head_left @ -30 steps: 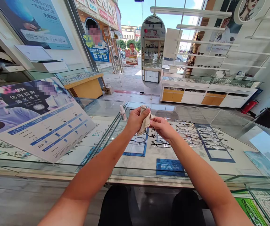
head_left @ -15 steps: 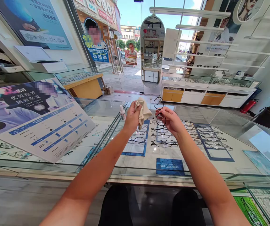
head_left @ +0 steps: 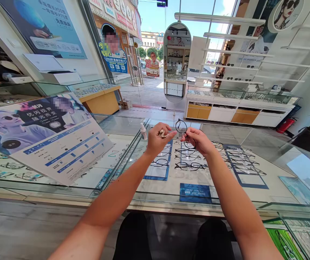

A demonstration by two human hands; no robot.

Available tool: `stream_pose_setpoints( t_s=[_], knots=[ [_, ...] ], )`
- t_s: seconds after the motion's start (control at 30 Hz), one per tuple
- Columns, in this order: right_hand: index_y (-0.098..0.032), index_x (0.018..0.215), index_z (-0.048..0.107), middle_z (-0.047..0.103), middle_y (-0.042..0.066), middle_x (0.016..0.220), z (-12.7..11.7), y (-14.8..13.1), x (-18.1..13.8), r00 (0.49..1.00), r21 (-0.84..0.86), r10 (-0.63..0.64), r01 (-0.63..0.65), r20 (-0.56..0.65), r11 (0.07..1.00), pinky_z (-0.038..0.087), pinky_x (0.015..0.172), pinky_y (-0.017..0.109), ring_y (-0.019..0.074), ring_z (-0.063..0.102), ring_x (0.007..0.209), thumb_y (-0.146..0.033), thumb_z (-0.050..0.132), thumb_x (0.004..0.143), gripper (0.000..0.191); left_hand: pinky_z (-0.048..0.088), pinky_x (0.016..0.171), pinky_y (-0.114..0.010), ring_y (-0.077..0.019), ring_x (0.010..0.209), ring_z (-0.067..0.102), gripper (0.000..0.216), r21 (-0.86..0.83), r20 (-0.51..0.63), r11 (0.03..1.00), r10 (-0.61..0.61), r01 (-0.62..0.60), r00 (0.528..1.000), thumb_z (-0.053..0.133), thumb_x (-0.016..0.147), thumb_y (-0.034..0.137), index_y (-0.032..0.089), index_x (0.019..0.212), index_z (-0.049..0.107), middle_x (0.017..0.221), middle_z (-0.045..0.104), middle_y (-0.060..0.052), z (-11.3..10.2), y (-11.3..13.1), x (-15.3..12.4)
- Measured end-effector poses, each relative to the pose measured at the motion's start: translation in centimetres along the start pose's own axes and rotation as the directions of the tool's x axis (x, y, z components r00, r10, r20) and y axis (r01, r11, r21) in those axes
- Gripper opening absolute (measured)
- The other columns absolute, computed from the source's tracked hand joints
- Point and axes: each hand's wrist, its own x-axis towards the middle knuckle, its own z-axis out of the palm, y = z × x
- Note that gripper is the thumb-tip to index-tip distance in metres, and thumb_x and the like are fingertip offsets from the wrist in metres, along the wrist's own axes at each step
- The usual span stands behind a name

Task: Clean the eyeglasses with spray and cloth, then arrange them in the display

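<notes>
Right hand point(head_left: 199, 141): fingers closed in a pinch on the eyeglasses point(head_left: 182, 132), which have a round black frame. The eyeglasses are held on edge at the fingertips, one rim projecting above the grip and the other below it, over the glass counter point(head_left: 152, 194). Left hand point(head_left: 157, 141): fingers curled shut around a crumpled beige cloth point(head_left: 162, 133) — only a small part shows between fingers and palm. The left thumb extends toward the eyeglasses (whether it touches the rim cannot be determined). A small white bottle point(head_left: 144, 132) stands just to the left of the left grip. Rows of display frames point(head_left: 190, 166) lie beneath and to the right of the right grip, visible through the glass. A blue card point(head_left: 195, 193) is located below both grips, nearer to the body. A printed board point(head_left: 75, 155) is positioned well to the left of the left grip; an oval mirror point(head_left: 177, 68) stands beyond both hands.
</notes>
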Motion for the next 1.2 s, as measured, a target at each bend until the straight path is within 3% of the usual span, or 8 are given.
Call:
stream_pose_setpoints(
  t_s=[0.03,0.13,0.4,0.53,0.67,0.8,0.9,1.2],
  knots=[
    [-0.025,0.080,0.069,0.076,0.002,0.080,-0.2,-0.1,-0.1,1.000,-0.024,0.001,0.000,0.025,1.000,0.051,0.087,0.035,0.0198,0.069,0.083,-0.062,0.093,0.081,0.044,0.055,0.085,-0.033,-0.0197,0.087,0.065,0.041,0.065,-0.005,0.997,0.044,-0.044,0.999,0.099,0.077,0.050,0.022,0.088,0.071,0.104,0.072,-0.007,0.0,0.1,-0.1],
    [-0.025,0.082,0.071,0.077,0.002,0.081,-0.6,-0.3,-0.2,0.994,-0.095,0.005,0.006,0.114,0.995,0.051,0.089,0.036,0.0202,0.070,0.083,-0.060,0.088,0.088,0.040,0.057,0.091,-0.037,-0.0251,0.097,0.069,0.078,0.187,0.018,0.975,0.117,-0.119,0.993,0.105,0.067,0.057,0.024,0.131,0.076,0.131,0.073,-0.014,-0.1,0.4,-0.3],
    [-0.024,0.081,0.068,0.077,0.002,0.077,-0.5,-1.0,-0.8,0.980,-0.201,0.008,0.032,0.198,0.979,0.050,0.090,0.037,0.0213,0.068,0.082,-0.062,0.081,0.094,0.042,0.061,0.089,-0.039,-0.0275,0.095,0.074,0.072,0.300,0.160,0.901,0.274,-0.311,0.948,0.095,0.078,0.069,0.021,0.130,0.081,0.126,0.078,-0.018,-0.8,0.6,-0.1],
    [-0.024,0.084,0.067,0.078,0.002,0.080,-0.1,-3.4,-1.4,0.978,-0.285,-0.018,0.078,0.209,0.955,0.052,0.092,0.038,0.0214,0.070,0.086,-0.063,0.077,0.096,0.043,0.063,0.077,-0.035,-0.0210,0.082,0.073,0.065,0.388,0.161,0.769,0.485,-0.507,0.859,0.092,0.083,0.067,0.021,0.127,0.080,0.117,0.079,-0.014,-0.8,1.5,0.8],
    [-0.025,0.101,0.070,0.080,0.005,0.106,0.8,-7.9,-1.9,0.972,-0.454,-0.210,0.234,0.104,0.860,0.055,0.103,0.043,0.0231,0.073,0.104,-0.063,0.072,0.099,0.038,0.062,0.070,-0.032,-0.0194,0.082,0.072,0.063,0.432,0.096,0.597,0.715,-0.676,0.693,0.094,0.085,0.061,0.024,0.132,0.075,0.116,0.077,-0.009,-0.6,4.5,4.0],
    [-0.031,0.134,0.064,0.072,0.007,0.142,2.2,-12.4,-2.8,0.774,-0.710,-0.633,0.442,-0.007,0.548,0.050,0.122,0.050,0.0264,0.067,0.136,-0.056,0.079,0.095,0.049,0.062,0.075,-0.038,-0.0229,0.090,0.072,0.068,0.515,-0.160,0.597,0.772,-0.616,0.615,0.092,0.082,0.070,0.027,0.130,0.073,0.115,0.072,-0.008,0.1,8.6,7.6],
    [-0.033,0.143,0.060,0.068,0.008,0.150,3.3,-14.0,-3.6,0.642,-0.817,-0.767,0.449,0.013,0.361,0.052,0.121,0.053,0.0291,0.065,0.142,-0.053,0.079,0.095,0.056,0.060,0.078,-0.041,-0.0219,0.087,0.068,0.067,0.524,-0.300,0.664,0.730,-0.534,0.614,0.090,0.083,0.073,0.030,0.131,0.071,0.115,0.068,-0.007,0.8,11.1,8.6],
    [-0.030,0.141,0.065,0.076,0.008,0.135,5.1,-13.2,-4.6,0.479,-0.924,-0.878,0.328,-0.014,0.194,0.059,0.111,0.052,0.0283,0.072,0.124,-0.045,0.079,0.098,0.048,0.059,0.080,-0.040,-0.0240,0.094,0.069,0.056,0.513,-0.303,0.719,0.662,-0.469,0.685,0.098,0.080,0.059,0.030,0.122,0.073,0.110,0.070,-0.005,1.0,13.0,7.0]
  ],
)
